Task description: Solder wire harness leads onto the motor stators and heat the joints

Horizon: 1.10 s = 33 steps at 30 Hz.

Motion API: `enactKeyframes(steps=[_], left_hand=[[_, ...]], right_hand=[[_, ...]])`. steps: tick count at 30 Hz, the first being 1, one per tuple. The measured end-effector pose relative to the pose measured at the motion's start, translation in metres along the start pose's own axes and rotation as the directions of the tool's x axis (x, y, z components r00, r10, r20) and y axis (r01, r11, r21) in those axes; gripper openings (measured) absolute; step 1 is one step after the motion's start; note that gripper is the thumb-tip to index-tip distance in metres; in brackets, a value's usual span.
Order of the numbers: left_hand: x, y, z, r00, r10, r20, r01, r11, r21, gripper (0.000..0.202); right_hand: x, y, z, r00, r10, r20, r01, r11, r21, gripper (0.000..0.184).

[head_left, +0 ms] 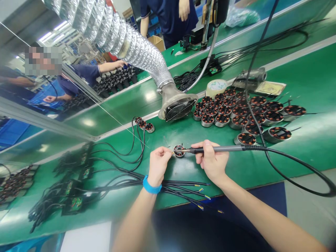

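- The right hand has its fingers wrapped round the soldering iron. I see the thin tip point left, over the round part — I cannot tell if it touches.
- The left hand is pinched at the left edge of that round part. I cannot tell if it grips the rim or some tiny thing there. A blue band goes round the wrist.
- Close to me, below the hands, long black cables lie across the green table. Their right ends show little coloured wires.
- Off to the left, cables run to dark boxes with green boards, a bit blurry.
- The round part sits on the table between the two hands.
- Past the left hand, I see three small round parts bunched close, with black cables on them.
- To the right is a big bunch of round parts, silver on the sides, black and copper on top.
- Behind the bunch is a roll of tape, and a yellow pad lies to its right.
- A fan faces the work, on the end of a fat, shiny hose.
- Far off, two people in dark blue shirts — one behind the hose, one on the left.
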<state>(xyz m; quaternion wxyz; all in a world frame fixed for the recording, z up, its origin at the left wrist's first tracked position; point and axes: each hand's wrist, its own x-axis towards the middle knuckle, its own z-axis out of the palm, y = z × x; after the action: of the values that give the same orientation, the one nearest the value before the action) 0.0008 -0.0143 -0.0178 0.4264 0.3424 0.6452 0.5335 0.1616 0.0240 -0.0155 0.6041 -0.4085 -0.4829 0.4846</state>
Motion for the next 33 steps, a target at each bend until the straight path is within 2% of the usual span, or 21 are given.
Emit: enactKeyframes(steps=[4, 12, 16, 22, 26, 30, 33], left_hand=[[-0.001, 0.002, 0.000, 1.000, -0.016, 0.007, 0.016, 1.000, -0.009, 0.013], [-0.001, 0.001, -0.001, 1.000, -0.016, 0.014, 0.016, 1.000, -0.010, 0.015], [-0.001, 0.000, 0.000, 1.000, -0.009, 0.019, 0.009, 1.000, -0.010, 0.013], [0.000, 0.000, -0.001, 1.000, -0.011, 0.013, 0.011, 1.000, -0.011, 0.012], [0.000, -0.001, -0.001, 1.000, -0.009, 0.011, 0.009, 1.000, -0.012, 0.012], [0.000, -0.001, -0.001, 1.000, -0.016, 0.013, 0.016, 1.000, -0.021, 0.012], [0.000, 0.000, -0.001, 1.000, -0.022, 0.012, 0.022, 0.999, -0.025, 0.013]], right_hand=[[-0.001, 0.001, 0.000, 0.999, -0.019, 0.042, 0.020, 1.000, -0.023, 0.052], [-0.001, 0.003, 0.000, 1.000, -0.006, 0.024, 0.006, 1.000, -0.004, 0.045], [0.000, 0.003, 0.000, 0.999, 0.006, 0.034, -0.007, 1.000, 0.011, 0.049], [0.000, 0.001, -0.001, 0.998, -0.031, -0.062, 0.031, 1.000, 0.003, 0.049], [-0.002, 0.004, -0.002, 0.995, -0.077, -0.066, 0.076, 0.997, -0.007, 0.047], [-0.004, 0.011, -0.006, 0.992, -0.124, -0.004, 0.123, 0.989, -0.080, 0.041], [-0.004, 0.014, -0.007, 0.972, -0.218, 0.086, 0.231, 0.954, -0.190, 0.031]])
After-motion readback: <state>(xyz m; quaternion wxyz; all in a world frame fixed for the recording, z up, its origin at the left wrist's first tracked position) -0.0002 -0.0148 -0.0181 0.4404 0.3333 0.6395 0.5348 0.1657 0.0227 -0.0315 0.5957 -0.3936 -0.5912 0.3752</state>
